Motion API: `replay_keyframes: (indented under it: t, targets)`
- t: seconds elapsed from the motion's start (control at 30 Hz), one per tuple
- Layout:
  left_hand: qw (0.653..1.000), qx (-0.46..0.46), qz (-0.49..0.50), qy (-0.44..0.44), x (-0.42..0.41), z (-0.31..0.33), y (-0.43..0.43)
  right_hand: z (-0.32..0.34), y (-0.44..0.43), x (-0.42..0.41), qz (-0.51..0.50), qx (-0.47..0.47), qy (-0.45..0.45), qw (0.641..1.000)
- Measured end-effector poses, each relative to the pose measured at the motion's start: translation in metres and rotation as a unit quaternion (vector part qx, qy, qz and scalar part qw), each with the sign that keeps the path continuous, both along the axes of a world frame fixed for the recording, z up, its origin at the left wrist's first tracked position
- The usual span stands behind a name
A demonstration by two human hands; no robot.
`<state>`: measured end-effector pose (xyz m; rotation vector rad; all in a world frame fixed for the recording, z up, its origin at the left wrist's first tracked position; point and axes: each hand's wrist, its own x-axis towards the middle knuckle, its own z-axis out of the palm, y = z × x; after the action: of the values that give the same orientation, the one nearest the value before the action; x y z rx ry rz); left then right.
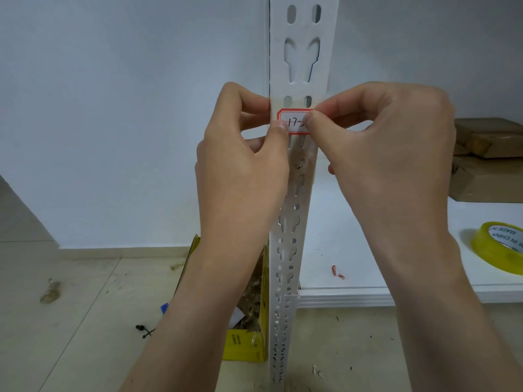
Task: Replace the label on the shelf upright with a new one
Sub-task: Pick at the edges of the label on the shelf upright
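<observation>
A: Nearest to the camera?
B: On the floor, a yellow box (243, 346) with pale scraps inside, just beside the foot of the shelf upright (300, 52).

A: And higher up?
B: Left hand (243, 165) with thumb tip pressed on the left end of the label (295, 121), other fingers curled round the edge of the upright. Right hand (387, 142) pinching the right end between thumb and forefinger.

A: Exact place of the label?
B: Flat on the front of the upright, between 2 pairs of slots. White with red border, handwriting "17-" partly hidden.

A: Old one or new one?
B: Cannot tell. Small red scraps (336, 271) on the white shelf board (353, 222), perhaps from a peeled label.

A: Handling?
B: Probably very light, thin paper, sticky behind, easy to tear or crease. Best to take by 1 corner or by both short ends, fingertips only, slowly.

A: Farther back?
B: Roll of yellowish tape (498, 247) on the board at right, then brown parcels (486, 154), then plain wall.
</observation>
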<state>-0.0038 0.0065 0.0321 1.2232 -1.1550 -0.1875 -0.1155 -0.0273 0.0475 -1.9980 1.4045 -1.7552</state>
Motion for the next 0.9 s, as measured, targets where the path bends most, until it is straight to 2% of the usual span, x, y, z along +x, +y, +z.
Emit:
replay_keyframes:
  t: [0.9]
  targets:
    - [1.0, 0.004, 0.003, -0.002, 0.0004, 0.0005, -0.0003, 0.001, 0.0035, 0.0021, -0.007, -0.002, 0.018, 1.0]
